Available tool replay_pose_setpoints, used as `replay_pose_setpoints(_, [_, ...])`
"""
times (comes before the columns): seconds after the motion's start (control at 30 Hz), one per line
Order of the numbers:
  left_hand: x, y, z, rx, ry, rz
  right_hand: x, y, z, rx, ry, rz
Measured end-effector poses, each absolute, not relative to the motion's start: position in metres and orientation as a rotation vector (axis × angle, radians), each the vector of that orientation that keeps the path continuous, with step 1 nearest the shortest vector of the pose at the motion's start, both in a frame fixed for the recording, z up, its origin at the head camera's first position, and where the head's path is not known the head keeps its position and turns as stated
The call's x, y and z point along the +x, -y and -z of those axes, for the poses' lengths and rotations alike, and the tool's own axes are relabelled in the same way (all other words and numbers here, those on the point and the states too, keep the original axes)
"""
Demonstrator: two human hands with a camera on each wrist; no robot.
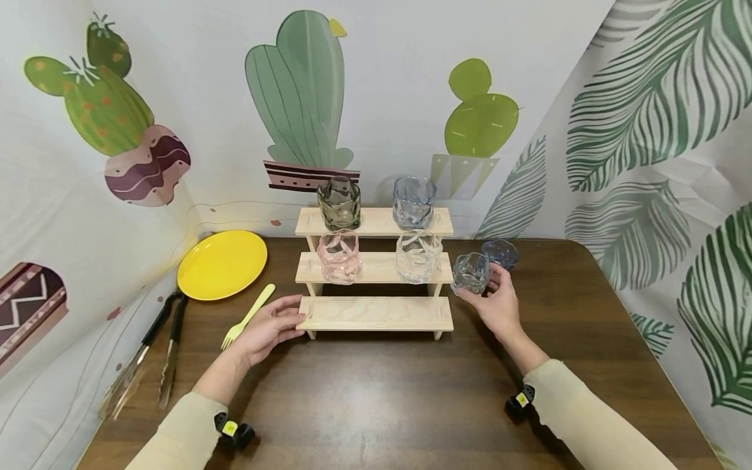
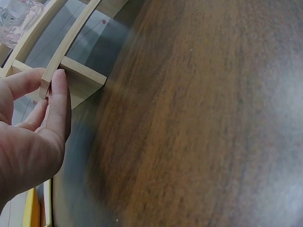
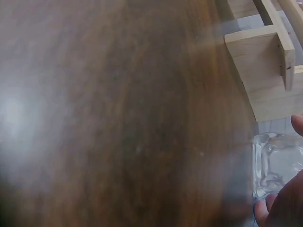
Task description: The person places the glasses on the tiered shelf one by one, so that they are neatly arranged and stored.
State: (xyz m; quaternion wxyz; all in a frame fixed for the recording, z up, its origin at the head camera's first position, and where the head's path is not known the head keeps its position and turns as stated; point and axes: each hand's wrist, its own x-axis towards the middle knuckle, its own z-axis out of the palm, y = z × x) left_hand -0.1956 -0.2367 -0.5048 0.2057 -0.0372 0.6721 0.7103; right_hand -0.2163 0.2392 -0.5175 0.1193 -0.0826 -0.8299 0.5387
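Note:
My left hand (image 1: 272,330) pinches the left end of the lowest board of a three-step wooden rack (image 1: 376,314). In the left wrist view the thumb and fingers (image 2: 57,101) lie on opposite faces of that board. My right hand (image 1: 496,305) grips a clear, greyish drinking glass (image 1: 470,273) just right of the rack. The right wrist view catches only part of this hand and the faceted glass (image 3: 279,163). Behind the hand stands a blue glass (image 1: 500,253). On the middle step are a pink glass (image 1: 340,258) and a clear glass (image 1: 418,256).
The top step bears a dark green-grey glass (image 1: 339,203) and a pale blue glass (image 1: 414,203). Left on the brown table (image 1: 376,405) are a yellow plate (image 1: 222,265), a yellow fork (image 1: 249,316) and black-handled tongs (image 1: 170,346). A printed cloth (image 1: 388,98) hangs behind.

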Motion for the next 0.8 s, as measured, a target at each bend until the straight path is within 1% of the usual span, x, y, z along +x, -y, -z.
replay_pose_setpoints(0.23, [-0.196, 0.238, 0.506, -0.092, -1.876, -1.981, -0.224, -0.232, 0.524, -0.246, 2.402, -1.581])
replay_pose_setpoints(0.5, [-0.196, 0.238, 0.506, -0.09, -1.873, -1.981, -0.232, -0.221, 0.522, -0.292, 2.434, -1.486])
replay_pose_setpoints(0.8, [-0.195, 0.237, 0.505, -0.097, -1.867, -1.987, -0.237, -0.215, 0.52, -0.25, 2.381, -1.435])
